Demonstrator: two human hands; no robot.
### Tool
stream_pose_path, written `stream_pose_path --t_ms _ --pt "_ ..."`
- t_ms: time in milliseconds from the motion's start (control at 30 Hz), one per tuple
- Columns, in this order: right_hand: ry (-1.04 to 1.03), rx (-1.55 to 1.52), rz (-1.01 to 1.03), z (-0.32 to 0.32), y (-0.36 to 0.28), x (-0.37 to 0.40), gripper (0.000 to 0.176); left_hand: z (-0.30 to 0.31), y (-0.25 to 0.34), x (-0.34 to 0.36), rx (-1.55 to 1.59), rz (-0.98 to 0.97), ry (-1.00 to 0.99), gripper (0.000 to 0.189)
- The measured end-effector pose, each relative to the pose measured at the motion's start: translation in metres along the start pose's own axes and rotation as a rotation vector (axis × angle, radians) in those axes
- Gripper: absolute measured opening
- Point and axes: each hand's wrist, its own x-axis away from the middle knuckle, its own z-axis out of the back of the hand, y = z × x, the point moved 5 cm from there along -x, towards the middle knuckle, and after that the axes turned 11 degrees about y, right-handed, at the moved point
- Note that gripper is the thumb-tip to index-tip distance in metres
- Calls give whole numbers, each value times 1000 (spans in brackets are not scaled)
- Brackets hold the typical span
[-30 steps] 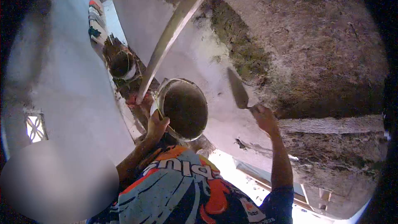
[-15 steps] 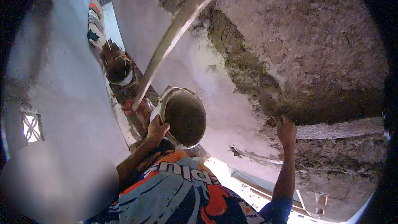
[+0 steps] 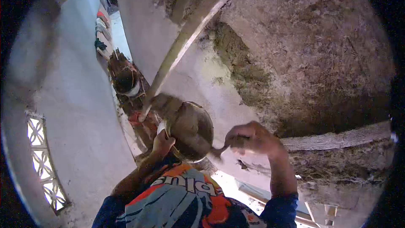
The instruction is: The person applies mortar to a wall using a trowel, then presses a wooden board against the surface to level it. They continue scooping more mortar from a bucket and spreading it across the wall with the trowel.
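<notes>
My left hand [image 3: 162,143] is closed on the near left rim of a round bucket [image 3: 201,116] held in front of my chest. Fingers wrapped round its handle, my right hand [image 3: 251,138] holds a trowel [image 3: 190,137] just right of the bucket. The trowel's blade is blurred and lies across the bucket's opening; a dark blurred patch at the upper left of the opening is hard to make out. Dark material shows inside the bucket. On the right, the rough wall [image 3: 312,59] carries a strip of darker, wet-looking mortar [image 3: 240,55].
A second bucket [image 3: 126,82] stands lower down at the left, among debris. A pale curved edge [image 3: 185,44] runs diagonally above my bucket. Patterned vent blocks [image 3: 42,162] pierce the left wall [image 3: 88,101]. Cloths [image 3: 101,27] lie on a ledge at the upper left.
My right hand has moved left with the trowel, from the rough wall to the bucket. My left hand still grips the bucket. The view has shifted slightly, showing more vent blocks.
</notes>
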Motion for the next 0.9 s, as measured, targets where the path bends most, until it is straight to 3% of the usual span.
stream_pose_path --t_ms 33,100,167,233,267,367,433,500,633,700,733,767,900 --pt "18 -2 -229 5 18 -7 26 12 2 3 252 575 -87 30" --pt "561 482 -174 50 21 -16 24 13 -9 13 195 494 -141 31" --pt "945 666 35 115 94 13 22 -7 -32 21 375 551 -122 31" --pt "985 892 126 101 124 67 22 10 -6 13 358 539 -98 31" --pt "984 862 30 79 132 82 24 19 8 6 330 504 -98 30" --pt "712 324 -215 15 114 73 18 14 33 -13 201 405 -169 27" --pt "440 552 -115 -27 114 56 18 11 40 -19 182 368 -192 26" --pt "416 907 -135 -61 162 49 20 18 56 -24 265 241 -190 24" --pt "535 1126 -232 -120 262 -2 13 6 65 -11 177 163 -327 24" --pt "615 828 181 -168 294 -11 12 3 66 -6 101 269 -520 31" --pt "527 662 -62 -179 287 -7 13 0 61 -3 125 285 -531 32" --pt "436 739 -302 -189 282 -10 11 1 58 -2 123 283 -535 32" --pt "88 739 -68 -221 237 -2 18 11 45 2 195 257 -472 27"
